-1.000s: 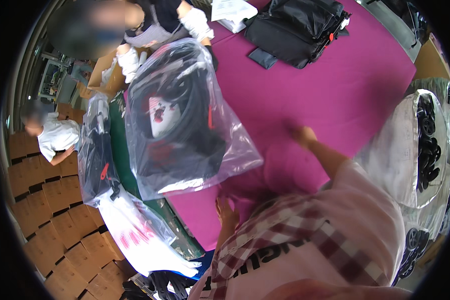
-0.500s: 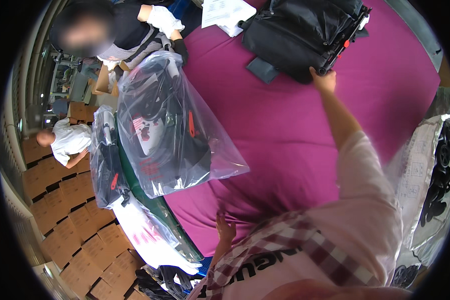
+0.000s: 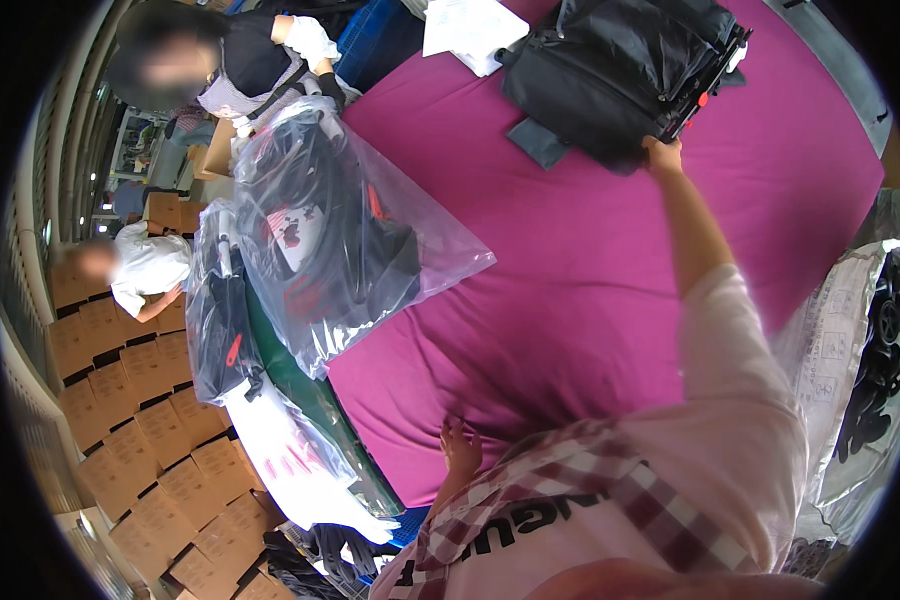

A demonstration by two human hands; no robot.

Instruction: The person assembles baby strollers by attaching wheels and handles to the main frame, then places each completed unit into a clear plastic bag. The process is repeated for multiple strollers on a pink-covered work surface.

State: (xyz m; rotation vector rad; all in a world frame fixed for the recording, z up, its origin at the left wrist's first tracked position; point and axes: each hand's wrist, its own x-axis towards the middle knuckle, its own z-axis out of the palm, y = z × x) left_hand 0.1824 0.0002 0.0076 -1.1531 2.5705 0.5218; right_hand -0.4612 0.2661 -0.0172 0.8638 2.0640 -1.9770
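A black folded stroller (image 3: 610, 90), with a dark tube frame and red clips along its right side, lies at the far part of the purple-covered table. My right arm is stretched out, and my right hand (image 3: 663, 155) is closed round its near corner. Low in the view, my left hand (image 3: 461, 448) rests on the purple cloth (image 3: 570, 300) close to my body. Its fingers are spread and nothing is in them. Left of the cloth's middle lies a similar dark item in a clear plastic bag (image 3: 340, 230), apart from both hands.
A co-worker with a white glove (image 3: 312, 38) stands at the bagged item's far end. Another bagged item (image 3: 220, 310) lies along the left edge. White papers (image 3: 470, 32) lie at the back. Cardboard boxes (image 3: 160, 430) fill the left floor; a sack with black wheels (image 3: 875, 340) stands right.
The large bagged item has shifted and turned, its near edge drawing away towards the co-worker. My right hand keeps its place on the stroller's corner. The whole view has shifted slightly.
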